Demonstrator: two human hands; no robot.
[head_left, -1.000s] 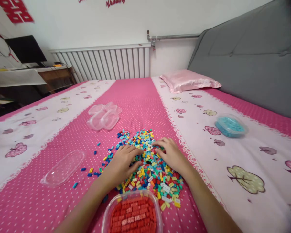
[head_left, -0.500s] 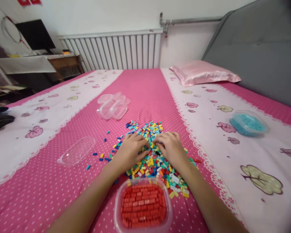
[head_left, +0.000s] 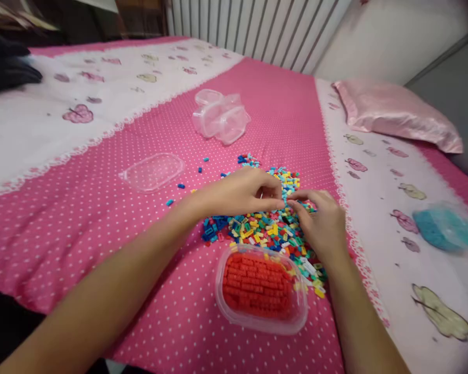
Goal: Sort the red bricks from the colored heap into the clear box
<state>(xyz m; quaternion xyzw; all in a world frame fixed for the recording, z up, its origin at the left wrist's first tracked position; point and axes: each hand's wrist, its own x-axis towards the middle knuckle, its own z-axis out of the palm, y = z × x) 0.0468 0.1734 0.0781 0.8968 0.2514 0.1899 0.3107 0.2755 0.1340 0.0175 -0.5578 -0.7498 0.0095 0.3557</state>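
Bricks [head_left: 273,228] of many colours, small and loose, lie in a pile in the head view, on the pink stripe of the bed [head_left: 171,291], closer to its near edge than to its far edge. The left hand [head_left: 249,192] is over the pile and hides part of it; its thumb and forefinger are almost together at the tips. The right hand [head_left: 323,223] is just beside, with thumb and forefinger also nearly together. One cannot tell whether either hand pinches a brick, since this spot is too small and blurred. Between pile and near edge stands a clear box [head_left: 261,324] with red bricks [head_left: 253,285]. Left of the pile lies a transparent lid [head_left: 154,172]; toward the far edge, clear containers [head_left: 222,118] overlap and are hard to count. Toward the right edge, a tub of blue pieces [head_left: 440,228] looks smeared. A pink pillow [head_left: 398,111] lies near the far right corner; a dark thing [head_left: 8,65] on the left side is cut off.
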